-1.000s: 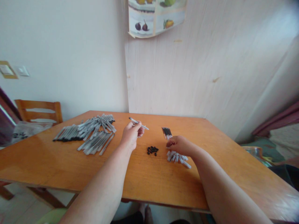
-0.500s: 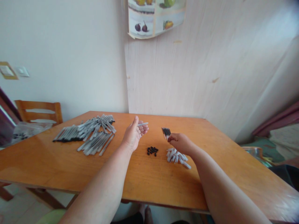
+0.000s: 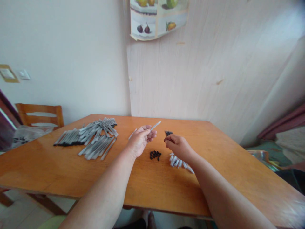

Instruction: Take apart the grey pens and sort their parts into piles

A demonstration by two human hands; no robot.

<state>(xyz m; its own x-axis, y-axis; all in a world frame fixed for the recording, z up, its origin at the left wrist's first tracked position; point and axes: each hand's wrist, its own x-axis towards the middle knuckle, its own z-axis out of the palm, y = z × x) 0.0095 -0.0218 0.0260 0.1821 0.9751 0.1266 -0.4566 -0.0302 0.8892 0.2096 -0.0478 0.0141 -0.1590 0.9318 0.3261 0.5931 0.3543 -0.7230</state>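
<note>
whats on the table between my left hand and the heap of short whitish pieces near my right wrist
The head view shows a loose cluster of small black pieces on the brown wooden table, between the left hand and whitish heap.

We look from the wearer's head, forward and down across the counter [image 3: 145, 187], whose near and far edges both fall within our wide view. The arms [image 3: 105, 187] enter from the bottom corners, so we see the left hand [image 3: 139, 141] and right hand [image 3: 177, 146] from behind and above, close to mid-frame. The wall [image 3: 95, 57] faces us beyond the counter and fills the upper half; the top border crops our poster [image 3: 147, 19]. We take in a chair [image 3: 39, 111] at far left and, steeply below, a foot [image 3: 152, 220].
</note>
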